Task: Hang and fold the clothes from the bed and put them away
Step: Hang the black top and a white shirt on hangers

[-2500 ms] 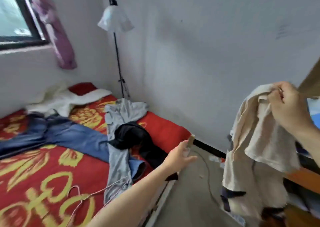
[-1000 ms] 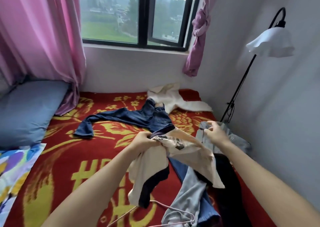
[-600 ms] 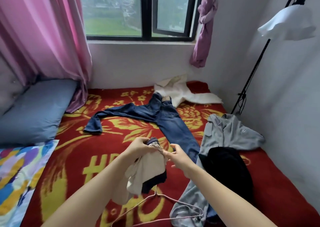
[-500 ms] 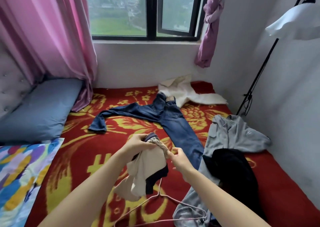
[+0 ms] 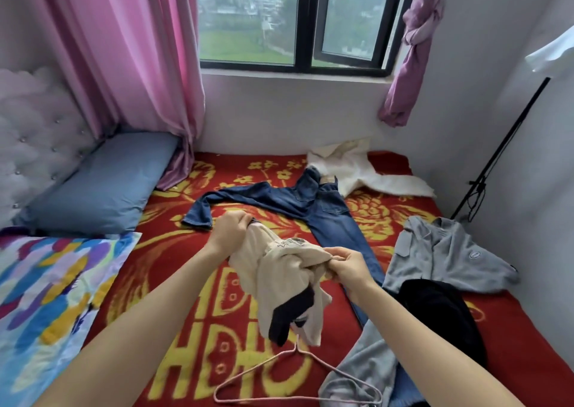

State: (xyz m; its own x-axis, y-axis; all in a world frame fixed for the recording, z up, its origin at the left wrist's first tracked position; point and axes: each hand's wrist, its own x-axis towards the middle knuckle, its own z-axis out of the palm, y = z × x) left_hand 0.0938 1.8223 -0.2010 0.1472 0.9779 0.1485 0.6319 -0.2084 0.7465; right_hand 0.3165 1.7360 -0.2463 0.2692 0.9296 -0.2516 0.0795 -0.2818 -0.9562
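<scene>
- The left hand (image 5: 231, 231) was closed tight, its fingers curled round one bunched end of the cream garment (image 5: 279, 267), knuckles turned toward the window.
- The right hand (image 5: 348, 265) was also closed on the same garment, thumb and curled fingers pinching a fold of its edge, lower than the left hand and nearer the camera.
- The cream garment was stretched in a short span between the two hands and held up off the red and yellow blanket (image 5: 174, 267); the rest of it hung down in a crumpled bundle, with a dark navy part (image 5: 289, 313) dangling at the bottom.
- Just below that hanging end, a pink wire hanger (image 5: 295, 349) lay flat on the blanket, one arm of it over grey cloth (image 5: 366, 366).
- Further up the bed, blue jeans (image 5: 323, 208) were spread out, a white garment (image 5: 351, 167) lay by the wall, and a grey shirt (image 5: 441, 251) lay to the right with a black garment (image 5: 441, 313) partly on it.
</scene>
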